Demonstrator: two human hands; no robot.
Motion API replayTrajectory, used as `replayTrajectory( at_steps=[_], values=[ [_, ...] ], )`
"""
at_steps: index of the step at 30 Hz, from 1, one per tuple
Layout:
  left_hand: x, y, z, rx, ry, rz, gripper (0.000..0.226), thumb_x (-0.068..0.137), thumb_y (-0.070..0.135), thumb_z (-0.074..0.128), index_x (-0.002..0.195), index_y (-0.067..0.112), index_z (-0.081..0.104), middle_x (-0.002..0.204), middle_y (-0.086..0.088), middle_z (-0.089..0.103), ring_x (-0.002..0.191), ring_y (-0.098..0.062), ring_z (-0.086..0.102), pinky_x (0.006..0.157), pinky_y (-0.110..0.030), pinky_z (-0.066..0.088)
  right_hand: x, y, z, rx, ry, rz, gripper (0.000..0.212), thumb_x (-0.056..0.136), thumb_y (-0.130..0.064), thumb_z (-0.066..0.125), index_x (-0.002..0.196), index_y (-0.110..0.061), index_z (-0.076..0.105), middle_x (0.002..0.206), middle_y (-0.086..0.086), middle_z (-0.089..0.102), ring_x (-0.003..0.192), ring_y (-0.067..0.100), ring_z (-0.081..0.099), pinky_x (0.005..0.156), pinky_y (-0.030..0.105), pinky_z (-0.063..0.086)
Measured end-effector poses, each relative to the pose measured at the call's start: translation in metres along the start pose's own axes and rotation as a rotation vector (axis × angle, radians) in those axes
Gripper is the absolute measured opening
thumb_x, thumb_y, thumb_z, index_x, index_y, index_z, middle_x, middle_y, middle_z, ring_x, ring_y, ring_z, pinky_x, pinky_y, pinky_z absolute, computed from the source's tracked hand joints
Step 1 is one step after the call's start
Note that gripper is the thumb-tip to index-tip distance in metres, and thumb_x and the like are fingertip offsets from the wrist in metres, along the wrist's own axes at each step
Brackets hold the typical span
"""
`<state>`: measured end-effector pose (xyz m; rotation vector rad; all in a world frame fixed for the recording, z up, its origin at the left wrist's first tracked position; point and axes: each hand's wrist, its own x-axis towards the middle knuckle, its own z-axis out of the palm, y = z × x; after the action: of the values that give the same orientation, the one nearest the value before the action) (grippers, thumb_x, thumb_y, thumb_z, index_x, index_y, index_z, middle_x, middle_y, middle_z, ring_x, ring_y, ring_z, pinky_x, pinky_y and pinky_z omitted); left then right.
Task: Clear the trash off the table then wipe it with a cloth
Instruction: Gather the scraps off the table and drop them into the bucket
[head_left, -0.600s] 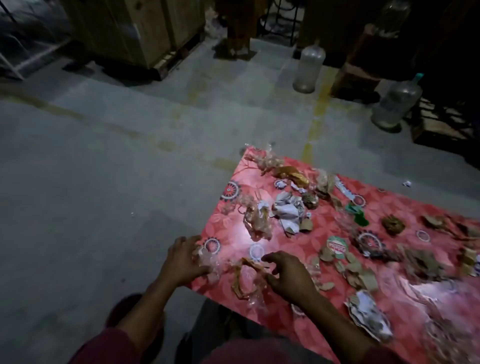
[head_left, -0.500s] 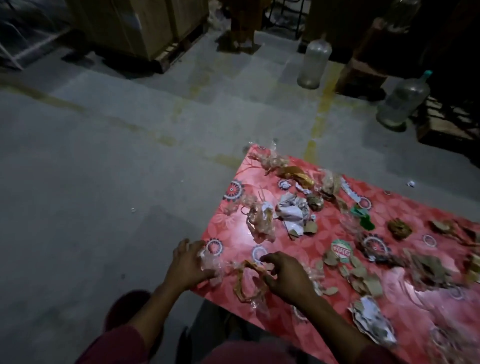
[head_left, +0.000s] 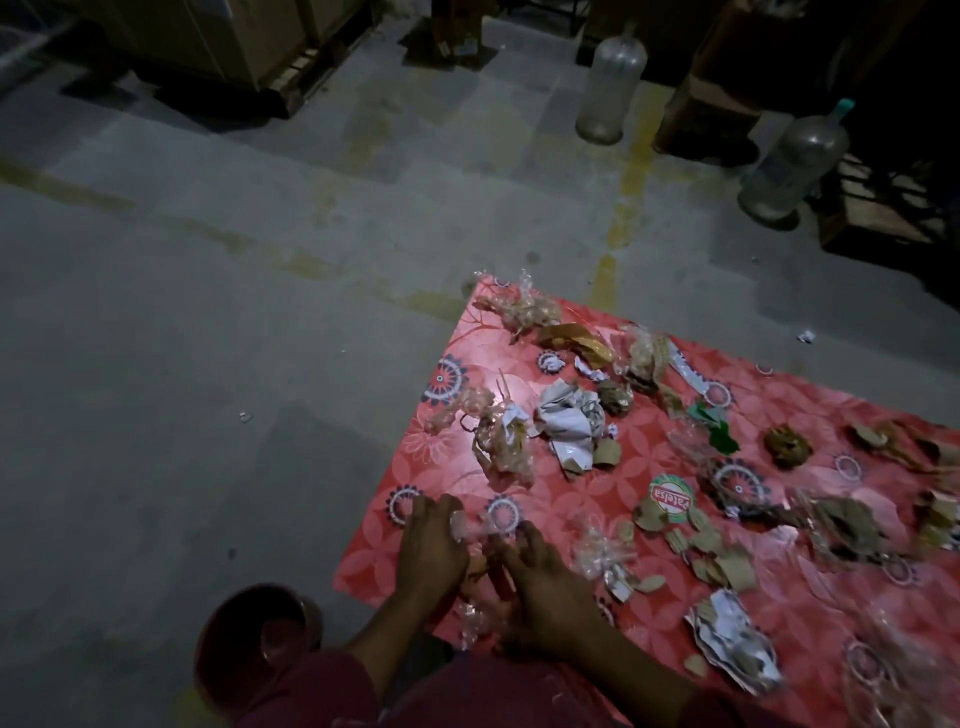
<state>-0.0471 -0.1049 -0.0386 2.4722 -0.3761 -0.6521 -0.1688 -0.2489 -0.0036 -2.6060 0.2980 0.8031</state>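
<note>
A table with a red patterned cover (head_left: 561, 499) is strewn with trash: crumpled white paper (head_left: 566, 415), clear plastic wrappers (head_left: 506, 441), brown paper scraps (head_left: 722, 556) and a round green-and-red label (head_left: 670, 499). At the near left corner my left hand (head_left: 431, 551) and my right hand (head_left: 545, 597) are close together, both closed around a bundle of clear plastic wrapper and brown scraps (head_left: 480, 577). Part of the bundle hangs over the table edge between my wrists. No cloth is in view.
A dark red round bin or bowl (head_left: 254, 629) sits on the grey floor below my left arm. Two large clear plastic bottles (head_left: 610, 78) (head_left: 789, 166) stand beyond the table. Wooden crates (head_left: 223, 41) line the far wall. Small paper bits (head_left: 806, 336) lie on the floor.
My hands have come together at the table's near corner, gathering the plastic and brown scraps into one bundle and pulling it toward the edge. The view has tilted slightly.
</note>
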Motion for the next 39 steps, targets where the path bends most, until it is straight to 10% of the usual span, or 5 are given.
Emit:
replayTrajectory(
  at_steps=[6,14,24,31,39],
  values=[
    [0.032,0.028,-0.008,-0.379,-0.026,-0.088,0.050,0.079,0.005,0.073,0.125,0.024,0.062,0.127,-0.003,0.065,0.098,-0.014,0.062,0.069,-0.009,0.045,0.018,0.018,-0.005,0.142,0.170,0.031,0.031,0.083,-0.032,0.070,0.114,-0.026,0.063,0.130,-0.006,0.048,0.099,0.018,0.064,0.069,0.027,0.051],
    [0.116,0.056,-0.054,-0.116,-0.017,-0.059,0.100,0.067,0.039,0.069,0.157,0.031,0.026,0.154,-0.018,0.038,0.141,-0.039,0.040,0.114,-0.049,0.040,0.070,0.063,-0.085,0.154,0.383,0.107,0.074,0.071,-0.017,0.077,0.136,-0.037,0.048,0.147,0.000,0.035,0.108,0.029,0.063,0.057,0.034,0.055],
    [0.139,0.094,-0.010,-0.118,-0.444,-0.037,0.122,0.068,0.052,0.072,0.155,0.050,-0.013,0.167,-0.010,-0.025,0.153,-0.034,-0.027,0.119,-0.067,-0.010,0.134,0.105,-0.099,-0.014,0.176,0.173,0.103,0.080,-0.049,0.073,0.158,-0.044,0.007,0.169,0.013,-0.014,0.154,0.048,0.004,0.112,0.061,0.039],
    [0.131,0.098,0.005,0.012,-0.218,0.125,0.075,0.059,0.045,0.067,0.133,0.046,0.052,0.144,0.004,0.050,0.143,-0.024,0.036,0.120,-0.058,0.020,0.131,0.102,-0.117,-0.006,0.185,0.125,0.068,0.081,-0.032,0.071,0.146,-0.034,0.049,0.156,0.013,0.036,0.124,0.041,0.056,0.095,0.041,0.053],
    [0.149,0.086,-0.027,-0.290,-0.210,0.040,0.060,0.064,0.024,0.071,0.116,0.047,0.052,0.107,0.006,0.069,0.087,-0.023,0.068,0.078,-0.041,0.060,0.185,0.100,-0.245,0.011,0.036,0.076,0.051,0.075,-0.041,0.088,0.117,-0.019,0.070,0.102,0.001,0.074,0.088,0.021,0.071,0.069,0.026,0.051]
  ],
)
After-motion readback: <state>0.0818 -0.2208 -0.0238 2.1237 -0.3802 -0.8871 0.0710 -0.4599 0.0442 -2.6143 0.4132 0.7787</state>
